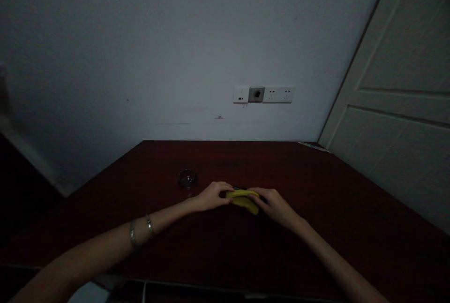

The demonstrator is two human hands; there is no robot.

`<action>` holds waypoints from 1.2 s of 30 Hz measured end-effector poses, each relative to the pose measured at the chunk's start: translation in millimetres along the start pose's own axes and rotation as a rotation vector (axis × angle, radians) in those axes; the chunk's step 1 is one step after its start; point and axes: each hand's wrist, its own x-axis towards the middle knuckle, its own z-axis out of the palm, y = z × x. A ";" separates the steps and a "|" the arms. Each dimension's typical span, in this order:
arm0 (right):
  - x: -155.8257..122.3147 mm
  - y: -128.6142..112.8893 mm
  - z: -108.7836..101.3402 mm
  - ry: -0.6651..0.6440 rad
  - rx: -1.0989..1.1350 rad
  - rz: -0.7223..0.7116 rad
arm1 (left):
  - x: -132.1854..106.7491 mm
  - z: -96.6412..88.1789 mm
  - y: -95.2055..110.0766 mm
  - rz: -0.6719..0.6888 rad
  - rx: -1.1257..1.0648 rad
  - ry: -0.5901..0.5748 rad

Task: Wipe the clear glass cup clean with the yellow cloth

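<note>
Both my hands meet over a small yellow object (243, 200) on the dark red-brown table (316, 209). My left hand (212, 195) pinches its left end with curled fingers. My right hand (273, 203) grips its right end, fingers closed around it. The yellow object looks like a soft pouch or case with a dark edge on top; the dim light hides its details. Two bracelets circle my left forearm (140, 230).
A small dark glass dish (187, 178) sits on the table just left of my left hand. A row of wall sockets (264, 94) is on the white wall behind the table. A white panelled door (401, 106) stands at the right.
</note>
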 end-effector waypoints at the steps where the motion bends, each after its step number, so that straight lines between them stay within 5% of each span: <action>1: 3.4 -4.0 -5.0 0.017 0.005 -0.005 | -0.3 -1.5 4.5 -0.048 -0.024 0.034; 5: 18.8 -22.0 -20.5 0.109 0.021 -0.020 | -3.1 -5.2 20.2 -0.245 -0.256 0.101; 9: 36.4 -40.2 -25.6 0.178 0.063 -0.021 | -9.6 -7.4 29.8 -0.273 -0.475 0.179; 17: 73.6 -68.4 -1.7 0.119 0.564 0.166 | -46.4 -23.0 31.7 -0.407 -0.673 0.480; 20: 85.4 -73.3 8.7 0.132 0.649 0.162 | -69.5 -28.7 28.7 -0.428 -0.663 0.371; 23: 90.5 -67.7 14.3 0.149 0.495 -0.014 | -97.7 -40.8 17.0 -0.411 -0.470 0.216; 25: 89.9 -57.2 18.6 0.121 0.301 -0.191 | -118.3 -56.0 2.4 -0.409 -0.156 0.205; 27: 86.9 -43.7 27.8 0.075 0.070 -0.375 | -138.4 -74.1 -15.5 -0.255 0.237 0.131; 30: 79.2 -26.5 53.0 -0.078 -0.260 -0.617 | -162.9 -94.7 -39.3 -0.068 0.620 -0.080; 33: 69.7 -21.2 79.4 -0.229 -0.353 -0.698 | -177.1 -99.9 -48.9 -0.017 0.703 -0.290; 36: 62.6 -24.8 89.1 -0.274 -0.315 -0.621 | -183.6 -99.0 -44.0 -0.074 0.642 -0.377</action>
